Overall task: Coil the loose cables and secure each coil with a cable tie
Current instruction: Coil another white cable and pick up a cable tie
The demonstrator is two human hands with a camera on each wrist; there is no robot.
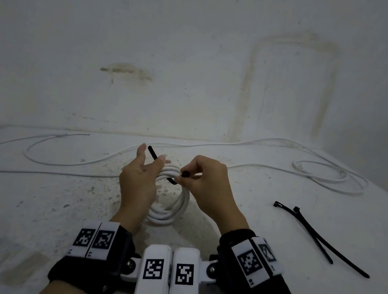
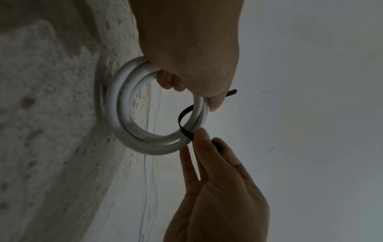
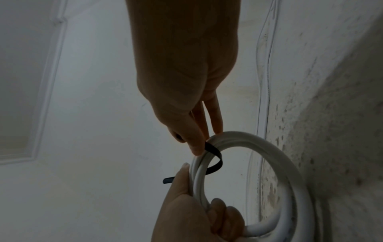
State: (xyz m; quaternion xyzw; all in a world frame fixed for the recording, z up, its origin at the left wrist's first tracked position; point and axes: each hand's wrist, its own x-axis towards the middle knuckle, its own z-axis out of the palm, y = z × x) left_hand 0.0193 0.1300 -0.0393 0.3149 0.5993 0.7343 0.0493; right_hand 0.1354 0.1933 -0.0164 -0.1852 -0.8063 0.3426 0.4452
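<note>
Left hand (image 1: 137, 183) grips the white cable coil (image 1: 171, 203); right hand (image 1: 203, 186) pinches the black cable tie (image 2: 184, 124) (half-wrapped). Best thread tail into head squarely.

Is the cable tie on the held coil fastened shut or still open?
Open: the cable tie curls round the coil, its tail free by the left hand, its head pinched apart in the right hand.

A dim room: a whitewashed wall (image 1: 201, 59) carries brownish stains, one tracing a tall arch. Below it runs a pale, speckled, pitted work surface (image 1: 275, 236). Light is weak, greyish.
</note>
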